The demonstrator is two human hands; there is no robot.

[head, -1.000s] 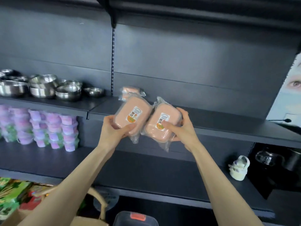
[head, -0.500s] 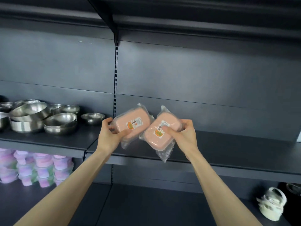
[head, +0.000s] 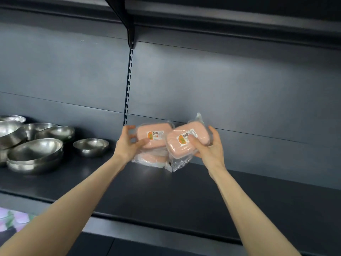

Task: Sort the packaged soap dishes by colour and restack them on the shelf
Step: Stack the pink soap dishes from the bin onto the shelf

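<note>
The left hand [head: 127, 145] has carried its peach plastic-wrapped soap dish [head: 155, 134] in from the front edge of the dark metal shelf [head: 203, 191] and onto a matching peach pack [head: 151, 158] lying there, fingers clamped round its end. The right hand [head: 208, 148] grips a second peach soap dish [head: 188, 140], tilted just beside them, so the peach stack is likely growing

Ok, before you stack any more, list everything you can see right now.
Shelved soap dish: one, pink, lying on the shelf.
Left-held soap dish: one, pink, directly above the shelved one.
Right-held soap dish: one, pink, tilted, to their right.
Steel bowls: several, silver, stacked at the shelf's left.
Shelf: one, dark grey, mid-frame.
Pastel containers: blurred, pink-green, lower left.
Left hand: grips the left-held dish.
Right hand: grips the right-held dish.
</note>
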